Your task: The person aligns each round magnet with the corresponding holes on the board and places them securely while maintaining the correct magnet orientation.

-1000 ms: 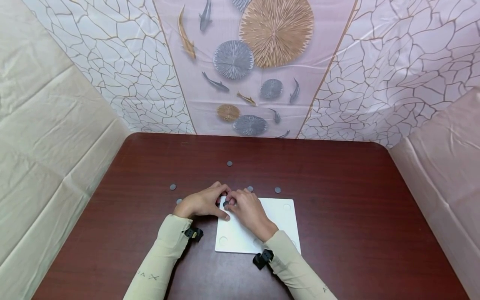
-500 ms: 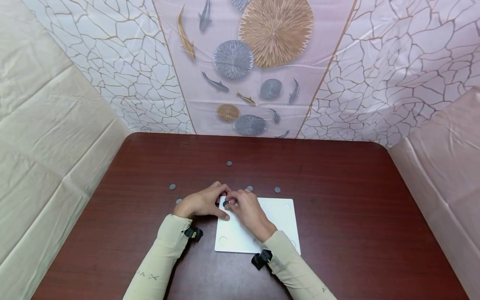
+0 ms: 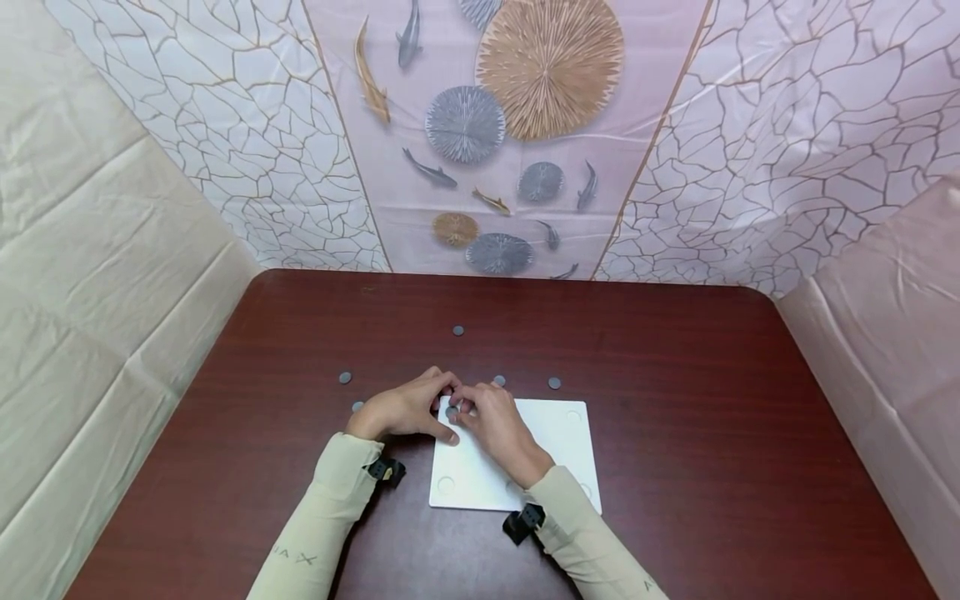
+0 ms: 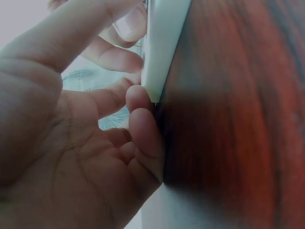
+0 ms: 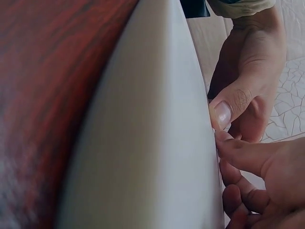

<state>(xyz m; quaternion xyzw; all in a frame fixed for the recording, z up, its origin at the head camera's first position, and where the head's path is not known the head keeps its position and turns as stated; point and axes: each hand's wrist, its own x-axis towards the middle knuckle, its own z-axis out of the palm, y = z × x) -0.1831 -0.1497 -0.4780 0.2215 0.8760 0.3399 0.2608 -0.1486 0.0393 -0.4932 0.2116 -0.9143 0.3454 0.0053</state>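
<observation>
A white rectangular board (image 3: 555,433) with shallow round recesses near its edges lies on the table. My left hand (image 3: 408,408) holds its far left corner, thumb on top and curled fingers against the side, as the left wrist view shows. At that same corner is a small grey coin-like disc (image 3: 452,412). My right hand (image 3: 498,425) pinches this disc with thumb and fingers at the board's surface. How far the disc sits in a recess is hidden by the fingers. In the right wrist view, the right index finger (image 5: 238,150) meets the left thumb (image 5: 222,114).
More grey discs lie on the dark red table (image 3: 675,433): one far back (image 3: 458,331), others behind the board and to the left, such as the left disc (image 3: 345,377). The left one nearest the hand (image 3: 357,407) is partly covered by the left wrist. Cloth walls border the table.
The disc under my right fingers looks lighter and more face-up than half a second ago. Both hands stay at the same corner; the head view has tilted up slightly.
</observation>
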